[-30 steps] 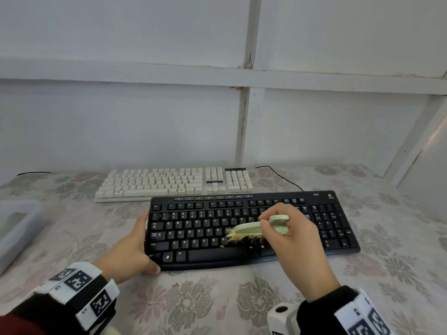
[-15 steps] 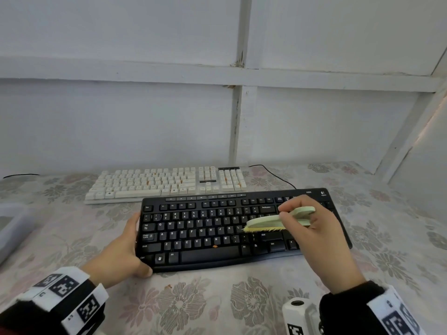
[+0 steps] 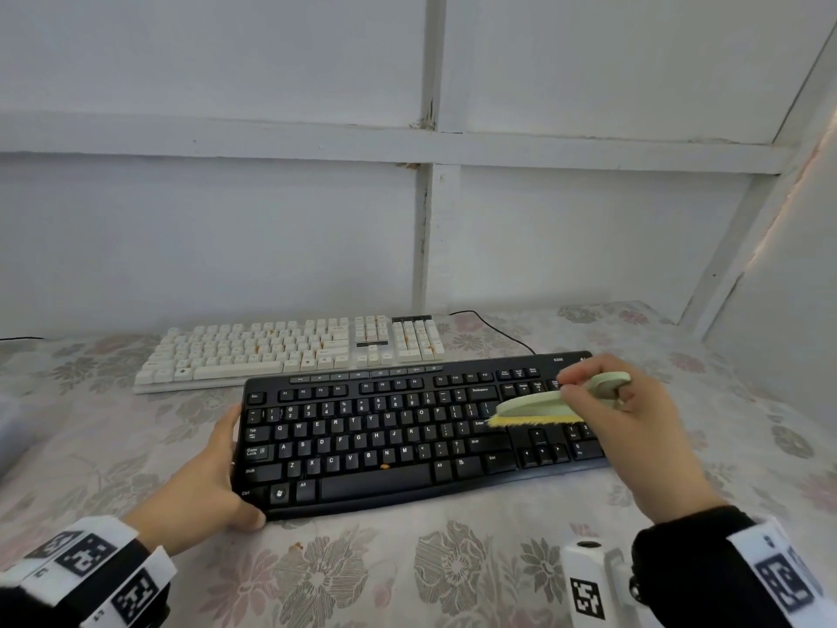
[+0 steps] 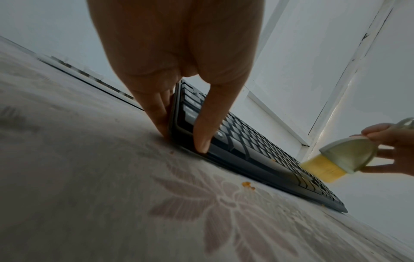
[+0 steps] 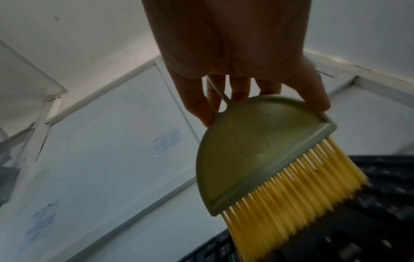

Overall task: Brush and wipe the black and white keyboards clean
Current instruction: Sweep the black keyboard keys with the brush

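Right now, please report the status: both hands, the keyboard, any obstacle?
Left hand steadies black keyboard edge. Right hand grips brush, bristles at keys. Crumb above spacebar. Nothing blocking.

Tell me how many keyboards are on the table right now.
2. The black keyboard lies nearest, between both hands; the white keyboard sits just behind it, toward the wall.
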